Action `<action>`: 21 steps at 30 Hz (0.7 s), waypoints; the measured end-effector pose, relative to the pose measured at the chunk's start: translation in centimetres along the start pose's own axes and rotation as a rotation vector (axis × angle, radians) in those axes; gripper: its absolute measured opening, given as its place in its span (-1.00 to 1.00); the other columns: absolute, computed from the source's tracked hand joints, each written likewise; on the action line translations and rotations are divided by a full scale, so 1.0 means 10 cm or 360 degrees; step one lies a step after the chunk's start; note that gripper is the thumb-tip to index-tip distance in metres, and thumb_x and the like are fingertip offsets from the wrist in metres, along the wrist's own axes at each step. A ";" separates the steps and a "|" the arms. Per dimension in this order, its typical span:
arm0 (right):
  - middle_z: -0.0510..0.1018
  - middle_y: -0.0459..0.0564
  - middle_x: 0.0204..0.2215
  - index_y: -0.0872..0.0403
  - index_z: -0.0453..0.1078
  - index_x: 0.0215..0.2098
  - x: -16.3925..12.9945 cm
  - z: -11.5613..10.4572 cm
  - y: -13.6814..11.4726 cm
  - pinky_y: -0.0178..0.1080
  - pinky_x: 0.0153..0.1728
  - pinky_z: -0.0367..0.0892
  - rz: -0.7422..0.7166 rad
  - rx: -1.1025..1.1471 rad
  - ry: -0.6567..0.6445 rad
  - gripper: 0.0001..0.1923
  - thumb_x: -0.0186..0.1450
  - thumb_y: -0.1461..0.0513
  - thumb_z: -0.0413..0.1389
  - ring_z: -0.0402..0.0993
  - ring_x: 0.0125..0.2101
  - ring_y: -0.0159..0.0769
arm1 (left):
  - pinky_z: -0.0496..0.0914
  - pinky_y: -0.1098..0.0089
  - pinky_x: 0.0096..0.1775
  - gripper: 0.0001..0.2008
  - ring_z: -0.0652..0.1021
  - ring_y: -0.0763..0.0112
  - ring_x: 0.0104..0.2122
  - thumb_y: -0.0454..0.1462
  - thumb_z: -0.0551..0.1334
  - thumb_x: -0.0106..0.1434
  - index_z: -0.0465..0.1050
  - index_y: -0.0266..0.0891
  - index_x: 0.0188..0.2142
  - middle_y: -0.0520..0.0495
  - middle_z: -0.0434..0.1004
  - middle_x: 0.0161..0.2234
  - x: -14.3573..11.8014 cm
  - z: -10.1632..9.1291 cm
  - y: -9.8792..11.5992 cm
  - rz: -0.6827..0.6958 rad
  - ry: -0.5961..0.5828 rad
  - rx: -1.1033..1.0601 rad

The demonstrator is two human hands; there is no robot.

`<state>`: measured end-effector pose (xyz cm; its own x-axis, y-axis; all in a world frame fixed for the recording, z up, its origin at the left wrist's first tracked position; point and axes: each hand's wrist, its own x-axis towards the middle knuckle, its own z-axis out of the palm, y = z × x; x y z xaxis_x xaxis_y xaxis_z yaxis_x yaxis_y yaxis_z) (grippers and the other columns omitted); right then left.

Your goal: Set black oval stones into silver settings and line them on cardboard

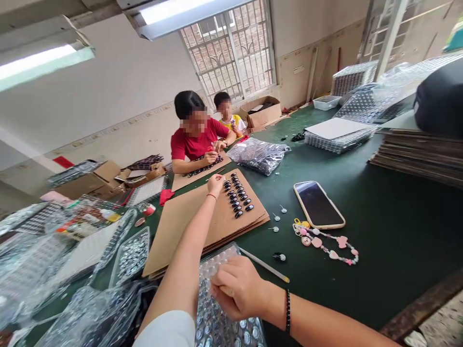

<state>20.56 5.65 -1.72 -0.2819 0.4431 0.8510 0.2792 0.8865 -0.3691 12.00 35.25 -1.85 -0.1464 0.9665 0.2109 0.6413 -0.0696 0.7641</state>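
The person's left hand [216,184] reaches out across the brown cardboard sheet [188,226], its fingertips pinched together at the top end of two rows of small black oval pieces [238,197]; whether a piece sits between the fingertips I cannot tell, it is too small to make out. A thin red band circles that wrist. The right hand [237,288] stays close in, fingers curled and closed down onto a clear plastic blister tray [217,318] filled with small round parts, resting on the tray's near half. A dark beaded bracelet sits on that wrist.

The cardboard lies on a green bench [379,226], and the blister tray overlaps its near edge. Just right of the tray lies a slim pencil-like stick [265,265] and a single black piece [279,257]. Farther right rests a phone [318,204], face up, with a pink beaded charm strap [325,241] beside it.

To the left sit more clear trays [132,255] and crumpled plastic bags. Across the bench, a person in a red shirt [197,144] bends over another cardboard sheet lined with black pieces, with a second, smaller person just behind. A bag of dark parts [258,154] lies near them.
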 end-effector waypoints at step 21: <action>0.28 -0.10 -0.63 0.08 0.16 -0.48 -0.06 0.00 0.00 -0.34 -0.54 0.11 0.0394 0.0446 0.0263 -0.85 0.23 0.31 -0.16 0.19 -0.61 -0.41 | 0.30 0.48 -0.37 -0.77 0.41 0.51 -0.43 -0.19 0.11 0.13 0.39 -0.28 -0.29 -0.01 0.42 -0.40 -0.66 -0.90 0.20 0.0212 -0.0010 -0.0337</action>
<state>20.70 5.40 -2.21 -0.0799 0.6404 0.7639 0.0525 0.7680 -0.6383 7.42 26.50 3.77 -0.0661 0.9468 0.3151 0.4823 -0.2461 0.8407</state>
